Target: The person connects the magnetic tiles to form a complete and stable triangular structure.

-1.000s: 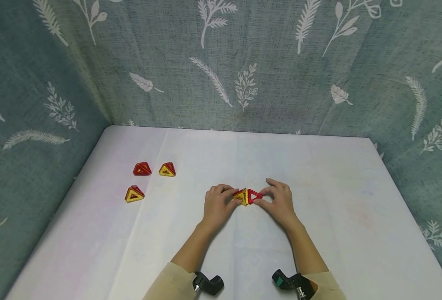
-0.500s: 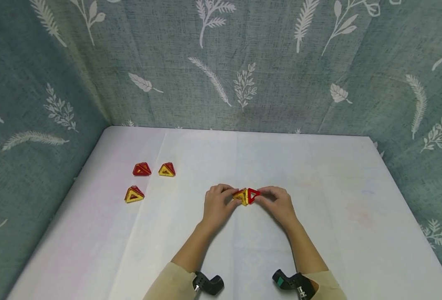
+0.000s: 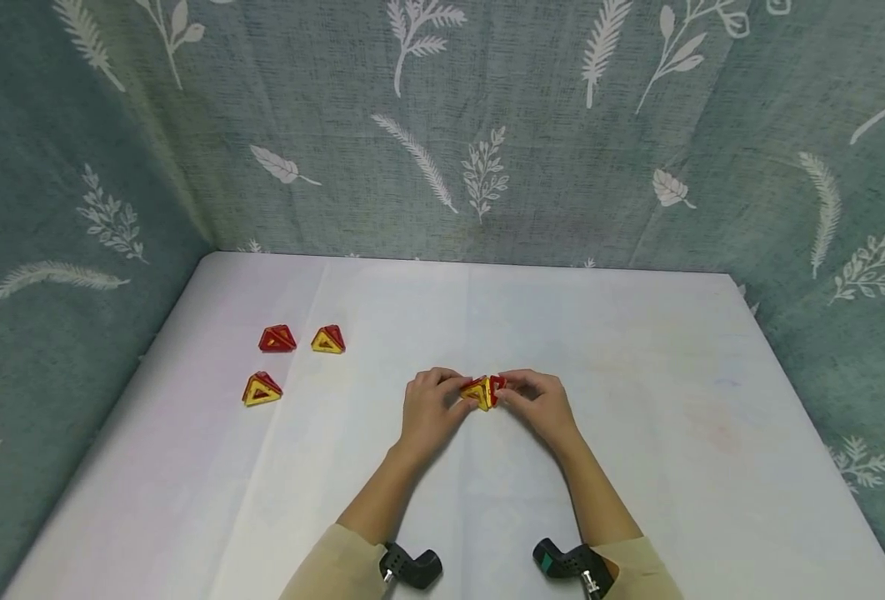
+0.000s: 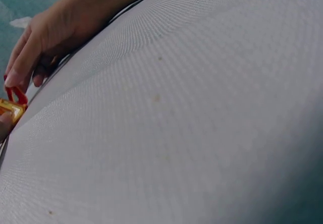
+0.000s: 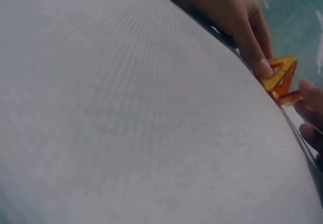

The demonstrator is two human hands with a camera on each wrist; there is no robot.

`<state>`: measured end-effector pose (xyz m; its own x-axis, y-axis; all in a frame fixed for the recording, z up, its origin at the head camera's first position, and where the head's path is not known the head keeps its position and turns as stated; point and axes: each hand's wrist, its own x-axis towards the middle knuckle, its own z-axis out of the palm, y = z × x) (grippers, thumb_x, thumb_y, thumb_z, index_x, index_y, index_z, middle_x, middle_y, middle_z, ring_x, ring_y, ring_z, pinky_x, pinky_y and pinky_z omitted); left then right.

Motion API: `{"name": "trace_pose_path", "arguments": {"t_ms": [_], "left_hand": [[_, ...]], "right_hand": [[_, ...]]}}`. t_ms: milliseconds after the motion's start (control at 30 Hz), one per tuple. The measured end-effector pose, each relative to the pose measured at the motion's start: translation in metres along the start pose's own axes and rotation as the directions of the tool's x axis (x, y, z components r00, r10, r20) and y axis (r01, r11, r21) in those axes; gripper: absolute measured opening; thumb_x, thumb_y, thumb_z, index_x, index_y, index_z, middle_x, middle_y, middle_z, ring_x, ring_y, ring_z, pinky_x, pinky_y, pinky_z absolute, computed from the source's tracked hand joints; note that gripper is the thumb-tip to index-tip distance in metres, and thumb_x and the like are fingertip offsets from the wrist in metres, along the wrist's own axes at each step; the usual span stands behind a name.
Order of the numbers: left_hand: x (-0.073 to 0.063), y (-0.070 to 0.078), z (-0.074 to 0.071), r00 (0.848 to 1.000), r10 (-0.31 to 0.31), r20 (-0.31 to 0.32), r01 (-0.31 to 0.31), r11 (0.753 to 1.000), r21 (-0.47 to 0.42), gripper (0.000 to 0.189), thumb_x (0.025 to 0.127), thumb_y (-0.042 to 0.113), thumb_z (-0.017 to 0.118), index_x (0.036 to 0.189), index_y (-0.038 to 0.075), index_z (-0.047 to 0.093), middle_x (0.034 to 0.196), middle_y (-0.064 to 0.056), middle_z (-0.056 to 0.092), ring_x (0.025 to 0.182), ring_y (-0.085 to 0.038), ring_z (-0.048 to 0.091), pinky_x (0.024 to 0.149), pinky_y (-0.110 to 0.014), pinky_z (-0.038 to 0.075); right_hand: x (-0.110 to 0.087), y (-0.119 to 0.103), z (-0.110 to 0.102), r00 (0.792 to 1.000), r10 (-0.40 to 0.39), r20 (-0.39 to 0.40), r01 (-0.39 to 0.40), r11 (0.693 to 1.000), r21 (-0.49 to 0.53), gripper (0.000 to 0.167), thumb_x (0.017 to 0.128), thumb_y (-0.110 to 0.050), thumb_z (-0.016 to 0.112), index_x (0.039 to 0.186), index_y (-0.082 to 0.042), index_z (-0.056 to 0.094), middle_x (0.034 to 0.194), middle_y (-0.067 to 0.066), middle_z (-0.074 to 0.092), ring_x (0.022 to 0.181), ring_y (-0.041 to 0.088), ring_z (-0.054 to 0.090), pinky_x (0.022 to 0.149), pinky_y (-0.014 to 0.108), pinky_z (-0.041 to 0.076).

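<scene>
Near the middle of the table in the head view, my left hand [image 3: 427,412] pinches a small build of yellow and red triangular magnetic tiles between thumb and fingers. Its yellow triangle tile [image 3: 475,395] faces me. Close on the right, my right hand [image 3: 542,408] pinches a red triangle tile [image 3: 497,383], whose edge meets the yellow side. The left wrist view shows this red tile [image 4: 19,96] standing tilted up beside the yellow one [image 4: 15,110]. In the right wrist view, the left thumb presses the yellow frame [image 5: 281,73]. Fingers hide parts of both pieces.
Three small pyramids of triangle tiles stand at the left of the white-covered table [image 3: 600,333]: a red one [image 3: 277,339], a red-and-yellow one [image 3: 328,339] and another red-and-yellow one [image 3: 262,389] nearer me. Green leaf-patterned cloth [image 3: 337,208] borders the back and sides.
My right hand has moved left, bringing the red triangle from lying nearly flat to tilted up against the yellow tiles. My left hand keeps its hold. The head view has shifted slightly.
</scene>
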<state>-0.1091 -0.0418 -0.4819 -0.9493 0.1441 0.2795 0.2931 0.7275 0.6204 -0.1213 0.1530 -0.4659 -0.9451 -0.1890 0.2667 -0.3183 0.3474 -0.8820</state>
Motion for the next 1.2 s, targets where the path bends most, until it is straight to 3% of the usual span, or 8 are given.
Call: {"name": "trace_pose_path", "arguments": {"t_ms": [200, 333, 433, 633, 867, 1000, 1133, 1200], "left_hand": [[0.0, 0.001, 0.0, 1.0, 0.001, -0.007, -0.001, 1.0, 0.003, 0.036, 0.078, 0.034, 0.076, 0.106, 0.013, 0.072, 0.104, -0.001, 0.062, 0.103, -0.024, 0.052, 0.088, -0.042, 0.037], [-0.001, 0.001, 0.0, 1.0, 0.007, -0.015, -0.007, 1.0, 0.0, 0.036, 0.077, 0.034, 0.076, 0.106, 0.013, 0.072, 0.104, -0.001, 0.062, 0.102, -0.024, 0.052, 0.088, -0.042, 0.037], [-0.001, 0.001, 0.0, 0.999, 0.01, -0.034, -0.01, 1.0, -0.003, 0.035, 0.076, 0.033, 0.077, 0.104, 0.012, 0.072, 0.103, -0.001, 0.062, 0.1, -0.023, 0.053, 0.088, -0.043, 0.037], [0.0, 0.001, 0.001, 0.999, 0.012, -0.049, -0.013, 1.0, -0.01, 0.035, 0.075, 0.034, 0.077, 0.102, 0.011, 0.072, 0.101, -0.001, 0.062, 0.099, -0.023, 0.053, 0.088, -0.042, 0.037], [-0.001, 0.001, 0.002, 0.997, 0.023, -0.075, -0.025, 0.999, -0.031, 0.034, 0.074, 0.034, 0.078, 0.096, 0.009, 0.072, 0.099, -0.002, 0.063, 0.096, -0.023, 0.053, 0.086, -0.041, 0.037], [-0.002, 0.001, 0.003, 0.994, 0.051, -0.094, -0.053, 0.998, -0.02, 0.033, 0.073, 0.034, 0.078, 0.093, 0.008, 0.071, 0.098, -0.002, 0.063, 0.094, -0.023, 0.053, 0.085, -0.041, 0.038], [-0.003, 0.0, 0.005, 0.988, 0.089, -0.124, -0.088, 0.996, 0.008, 0.032, 0.073, 0.033, 0.078, 0.092, 0.009, 0.071, 0.096, -0.002, 0.063, 0.091, -0.023, 0.054, 0.082, -0.04, 0.039], [-0.002, 0.0, 0.004, 0.988, 0.095, -0.124, -0.093, 0.995, 0.017, 0.034, 0.074, 0.032, 0.078, 0.098, 0.008, 0.071, 0.097, -0.003, 0.063, 0.092, -0.023, 0.054, 0.082, -0.041, 0.039]], "right_hand": [[0.0, -0.02, -0.004, 0.996, -0.08, 0.029, 0.081, 0.997, -0.018, 0.022, 0.076, 0.004, 0.074, 0.096, 0.01, 0.068, 0.077, 0.016, 0.069, 0.069, 0.011, 0.059, 0.065, 0.02, 0.049], [0.002, -0.009, -0.001, 0.987, -0.158, 0.012, 0.158, 0.987, -0.026, 0.023, 0.072, 0.004, 0.077, 0.093, 0.009, 0.069, 0.074, 0.016, 0.069, 0.064, 0.014, 0.061, 0.061, 0.022, 0.05], [0.003, 0.007, 0.003, 0.979, -0.203, 0.006, 0.202, 0.974, -0.105, 0.025, 0.069, -0.002, 0.08, 0.092, 0.003, 0.072, 0.073, 0.01, 0.07, 0.063, 0.012, 0.062, 0.069, 0.025, 0.048], [0.002, 0.02, 0.005, 0.985, -0.175, -0.007, 0.17, 0.963, -0.208, 0.031, 0.067, -0.013, 0.083, 0.095, -0.005, 0.073, 0.074, 0.001, 0.07, 0.066, 0.014, 0.062, 0.082, 0.039, 0.037], [0.001, 0.018, 0.006, 0.986, -0.16, 0.039, 0.164, 0.957, -0.239, 0.035, 0.068, -0.016, 0.083, 0.099, -0.005, 0.072, 0.075, 0.0, 0.071, 0.068, 0.013, 0.058, 0.085, 0.04, 0.035], [0.0, 0.018, 0.008, 0.98, -0.201, 0.015, 0.198, 0.948, -0.25, 0.028, 0.066, -0.016, 0.084, 0.091, -0.006, 0.075, 0.075, 0.001, 0.071, 0.068, 0.014, 0.059, 0.082, 0.04, 0.037], [-0.001, 0.019, 0.008, 0.96, -0.279, 0.015, 0.274, 0.928, -0.254, 0.028, 0.065, -0.016, 0.084, 0.089, -0.007, 0.075, 0.08, 0.002, 0.073, 0.071, 0.016, 0.062, 0.079, 0.04, 0.039], [-0.001, 0.019, 0.008, 0.95, -0.311, 0.021, 0.304, 0.912, -0.275, 0.029, 0.064, -0.017, 0.084, 0.09, -0.008, 0.075, 0.081, 0.002, 0.073, 0.074, 0.018, 0.063, 0.078, 0.041, 0.04]]}}
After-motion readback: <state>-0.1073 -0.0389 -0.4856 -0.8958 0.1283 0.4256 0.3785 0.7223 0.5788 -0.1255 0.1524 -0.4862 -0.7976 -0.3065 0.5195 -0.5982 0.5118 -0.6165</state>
